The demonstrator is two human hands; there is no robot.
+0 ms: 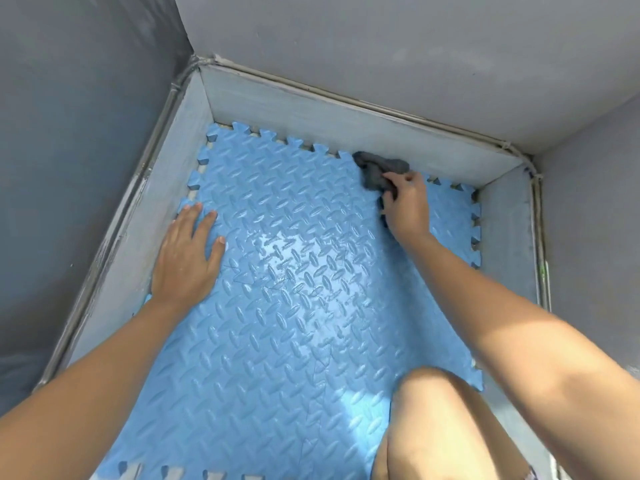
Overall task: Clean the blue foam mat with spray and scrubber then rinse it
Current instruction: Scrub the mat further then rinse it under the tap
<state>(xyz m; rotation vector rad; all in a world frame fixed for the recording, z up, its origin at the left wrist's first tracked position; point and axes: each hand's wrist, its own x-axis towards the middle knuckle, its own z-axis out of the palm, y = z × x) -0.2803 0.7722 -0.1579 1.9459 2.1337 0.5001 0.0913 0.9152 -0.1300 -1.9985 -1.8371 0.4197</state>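
Nearest: a bare knee [446,410] bent over the near right corner of the blue foam mat [277,323]. The mat lies flat on the floor, ridged side up, with toothed interlocking edges. It fills most of a floor area enclosed by a low grey kerb [311,112] on the left, far and right sides.

Left hand [187,258]: palm down, fingers straight and slightly spread, pressing flat on the mat close to its left edge, about midway along. It holds nothing. The fingertips reach almost to the toothed border.

Centre of mat: a glossy wet patch [287,247] between the two hands, nearer the left one.

Right hand [407,206]: arm stretched to the far side, fingers curled round a dark grey scrubber [377,168]. The scrubber is a crumpled wad sticking out beyond the fingertips. It sits on the mat's far edge, right of the middle, touching the base of the far kerb. The wrist rests low over the mat surface.

Beyond the kerb: plain grey walls [381,46] meeting at the far left corner.
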